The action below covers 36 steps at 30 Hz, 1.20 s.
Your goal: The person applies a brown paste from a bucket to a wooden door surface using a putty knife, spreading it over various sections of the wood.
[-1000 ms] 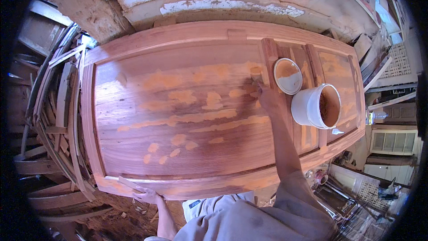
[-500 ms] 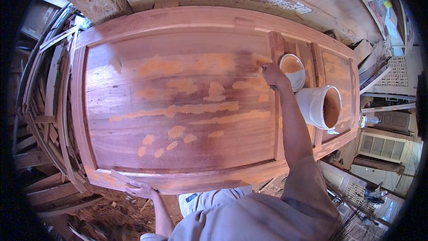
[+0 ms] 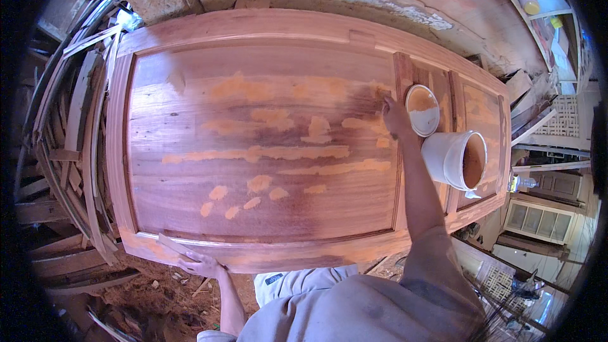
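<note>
A large reddish-brown wooden door point(image 3: 272, 44) with recessed panels lies flat before me, patched with orange filler point(image 3: 253, 153) in streaks and blobs. My right hand point(image 3: 395, 118) reaches to the upper right of the big panel, fingers closed and down against a filler patch near the rail. Whatever those fingers hold is hidden. At the door's near left edge my left hand point(image 3: 204, 266) grips a thin flat strip point(image 3: 172, 246), which rests over the frame. Right of my right forearm stand a white bucket point(image 3: 438, 155) with brown contents and a round lid point(image 3: 423, 120) bearing orange filler.
Wooden offcuts and long strips point(image 3: 79, 120) are stacked at the left. Stone or plastered blocks point(image 3: 278, 0) run along the far side. Dusty ground point(image 3: 164, 297) lies below the near edge. A clear bottle point(image 3: 522, 182) and a white paned frame point(image 3: 538, 220) are at the right.
The whole view has shifted slightly. My right hand has turned a little over the same filler patch, its fingers pointing more away from me. My left hand keeps its hold on the strip.
</note>
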Motion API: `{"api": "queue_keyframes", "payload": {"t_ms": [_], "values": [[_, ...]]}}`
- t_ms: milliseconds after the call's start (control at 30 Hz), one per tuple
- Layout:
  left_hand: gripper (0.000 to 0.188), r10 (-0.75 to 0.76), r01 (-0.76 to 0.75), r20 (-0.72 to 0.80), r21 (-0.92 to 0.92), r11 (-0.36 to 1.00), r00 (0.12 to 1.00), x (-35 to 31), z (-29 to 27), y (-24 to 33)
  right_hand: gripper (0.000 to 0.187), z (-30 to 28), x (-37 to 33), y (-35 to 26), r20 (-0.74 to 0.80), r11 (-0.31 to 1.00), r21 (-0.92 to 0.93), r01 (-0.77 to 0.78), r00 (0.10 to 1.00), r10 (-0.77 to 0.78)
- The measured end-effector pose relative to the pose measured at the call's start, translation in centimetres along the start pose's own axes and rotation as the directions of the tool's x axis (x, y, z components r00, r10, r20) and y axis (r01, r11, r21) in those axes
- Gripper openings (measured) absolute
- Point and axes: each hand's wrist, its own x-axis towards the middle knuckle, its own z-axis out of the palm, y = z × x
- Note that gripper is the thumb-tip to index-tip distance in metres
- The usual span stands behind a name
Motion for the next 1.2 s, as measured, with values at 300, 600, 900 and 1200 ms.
{"api": "queue_keyframes", "payload": {"t_ms": [300, 600, 900, 1200], "values": [[0.062, 0.027, -0.027, -0.031, -0.009, 1.0, 0.999, 0.5, -0.7, -1.2, 0.037, -4.9, -3.5, -2.8, 0.32, 0.992, 0.129, -0.019, 0.947, -0.024], [0.062, -0.012, 0.011, -0.024, -0.021, 1.0, 1.0, 0.0, 0.0, 0.6, 0.035, -5.3, 5.7, -0.8, 0.432, 0.969, -0.003, -0.246, 0.874, 0.223], [0.058, 0.049, -0.049, -0.032, -0.006, 0.999, 0.998, -0.1, -0.4, -0.2, 0.035, -7.9, 0.9, -2.8, 0.591, 0.992, -0.041, -0.117, 0.798, 0.118], [0.06, -0.028, 0.029, 0.026, -0.02, 0.999, 0.999, 0.2, -0.5, 0.5, 0.039, -7.3, 8.2, -3.9, 0.548, 0.975, 0.005, -0.221, 0.816, 0.182]]}}
